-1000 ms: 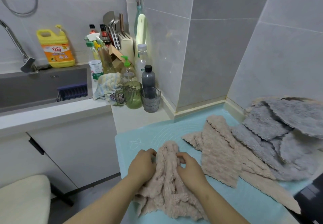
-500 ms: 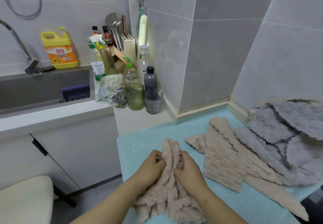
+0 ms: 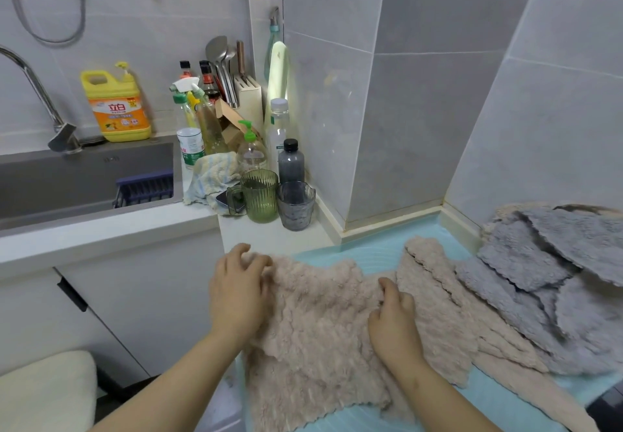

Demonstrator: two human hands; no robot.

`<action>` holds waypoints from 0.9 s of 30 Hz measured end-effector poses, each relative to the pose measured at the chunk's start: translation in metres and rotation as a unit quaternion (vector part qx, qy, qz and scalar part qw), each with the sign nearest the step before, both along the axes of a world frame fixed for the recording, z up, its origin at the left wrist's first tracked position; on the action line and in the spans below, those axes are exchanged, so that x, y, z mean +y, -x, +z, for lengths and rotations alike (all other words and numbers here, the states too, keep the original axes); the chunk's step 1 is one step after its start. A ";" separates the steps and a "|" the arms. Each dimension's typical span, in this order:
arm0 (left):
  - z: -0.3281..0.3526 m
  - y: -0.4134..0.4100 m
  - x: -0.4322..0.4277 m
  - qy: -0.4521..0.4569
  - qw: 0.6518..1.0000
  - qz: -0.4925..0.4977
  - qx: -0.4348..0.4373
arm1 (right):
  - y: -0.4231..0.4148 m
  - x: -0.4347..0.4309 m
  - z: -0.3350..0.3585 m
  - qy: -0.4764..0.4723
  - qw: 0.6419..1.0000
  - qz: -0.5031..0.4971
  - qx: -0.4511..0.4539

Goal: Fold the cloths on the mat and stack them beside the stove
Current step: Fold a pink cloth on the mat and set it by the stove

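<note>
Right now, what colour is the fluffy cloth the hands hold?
The fluffy cloth is pinkish beige; head view.

Bare hands, bare forearms.
The left hand (image 3: 237,291) and the right hand (image 3: 392,322) are bare, as are both forearms as far as the view reaches.

Grey cloths (image 3: 526,263) run past the right edge. A dark object (image 3: 607,411) in the near right corner is cropped, its identity unclear.

The yellow plastic detergent jug (image 3: 115,104) bears an orange label (image 3: 118,115) reading "立白"; the other bottles' print is illegible.
</note>
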State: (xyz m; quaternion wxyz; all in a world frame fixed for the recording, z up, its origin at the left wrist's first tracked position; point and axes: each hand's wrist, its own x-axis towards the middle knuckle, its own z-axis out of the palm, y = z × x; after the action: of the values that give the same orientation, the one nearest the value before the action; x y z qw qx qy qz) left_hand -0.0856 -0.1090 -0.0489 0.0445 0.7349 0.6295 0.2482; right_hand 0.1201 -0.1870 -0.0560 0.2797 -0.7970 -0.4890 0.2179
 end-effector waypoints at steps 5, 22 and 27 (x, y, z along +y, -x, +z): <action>-0.024 -0.009 -0.012 0.079 0.986 -0.119 0.089 | 0.008 -0.005 -0.008 -0.007 0.988 0.104 -0.118; -0.056 0.028 -0.084 0.104 0.939 -0.321 0.063 | 0.002 -0.062 -0.030 -0.094 0.899 0.383 -0.193; -0.054 0.033 -0.090 0.129 0.932 -0.327 0.085 | -0.003 -0.058 -0.044 -0.047 0.920 0.335 -0.196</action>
State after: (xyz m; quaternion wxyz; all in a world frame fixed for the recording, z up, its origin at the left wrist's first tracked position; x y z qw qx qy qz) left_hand -0.1189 -0.1986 -0.1026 0.1642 0.9063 0.3824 0.0732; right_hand 0.1231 -0.2451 -0.0997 0.1263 -0.5992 -0.7821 0.1154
